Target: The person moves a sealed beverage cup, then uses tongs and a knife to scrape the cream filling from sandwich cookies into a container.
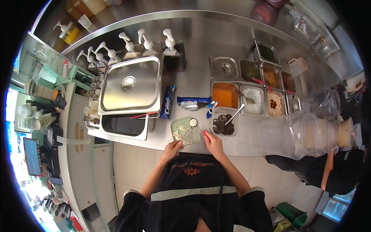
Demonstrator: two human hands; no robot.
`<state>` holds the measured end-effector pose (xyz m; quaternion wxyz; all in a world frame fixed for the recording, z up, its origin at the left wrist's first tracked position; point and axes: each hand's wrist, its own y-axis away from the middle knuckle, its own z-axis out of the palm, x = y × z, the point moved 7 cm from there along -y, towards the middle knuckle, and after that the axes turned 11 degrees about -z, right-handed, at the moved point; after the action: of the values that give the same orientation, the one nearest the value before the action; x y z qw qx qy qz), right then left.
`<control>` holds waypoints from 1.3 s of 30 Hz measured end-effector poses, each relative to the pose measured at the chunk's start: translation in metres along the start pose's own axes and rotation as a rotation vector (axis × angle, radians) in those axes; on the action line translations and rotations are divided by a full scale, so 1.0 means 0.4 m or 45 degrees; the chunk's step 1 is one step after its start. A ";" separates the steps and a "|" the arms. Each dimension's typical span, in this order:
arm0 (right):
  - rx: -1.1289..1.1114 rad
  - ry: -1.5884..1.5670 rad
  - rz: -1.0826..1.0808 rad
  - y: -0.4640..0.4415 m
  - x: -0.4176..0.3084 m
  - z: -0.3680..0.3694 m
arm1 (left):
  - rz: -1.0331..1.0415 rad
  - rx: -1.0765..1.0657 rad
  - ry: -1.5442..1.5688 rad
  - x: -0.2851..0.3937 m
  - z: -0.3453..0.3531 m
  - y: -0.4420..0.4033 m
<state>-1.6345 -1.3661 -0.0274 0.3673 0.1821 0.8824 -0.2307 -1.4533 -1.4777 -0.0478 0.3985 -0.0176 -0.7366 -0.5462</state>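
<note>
A shallow pale green tray (176, 126) lies at the counter's front edge, with white creamy bits scattered in it. At its lower left corner, my left hand (172, 150) is closed on a pale thin-handled utensil (187, 134) that slants up across the tray. Near the upper end of this handle is a round, dark-rimmed cookie half with white cream (193, 122). To the right of the tray, my right hand (212, 142) grips a red-handled tool (205, 133); its thin tip points toward the cookie half. A clear tub of dark sandwich cookies (224, 124) stands beside my right hand, a white-handled utensil in it.
Blue cookie packets (167, 102) lie behind the tray. A lidded steel pan (131, 85) and several pump bottles (148, 44) stand left. Steel topping pans (225, 96) stand right, and clear plastic tubs (303, 133) beyond. Another person's arm (328, 168) is at far right.
</note>
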 end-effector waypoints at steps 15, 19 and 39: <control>-0.077 0.097 0.031 0.000 -0.017 0.015 | -0.063 0.214 0.194 -0.021 -0.038 -0.010; -0.028 0.109 0.046 -0.006 -0.027 -0.008 | -0.158 0.092 0.161 -0.050 -0.056 -0.029; -0.133 0.134 0.188 0.023 0.012 0.019 | -0.019 0.161 0.205 -0.025 -0.070 -0.085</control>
<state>-1.6288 -1.3620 -0.0383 0.3454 0.2389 0.8955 -0.1469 -1.4463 -1.5104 -0.0785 0.4525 0.0572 -0.7354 -0.5012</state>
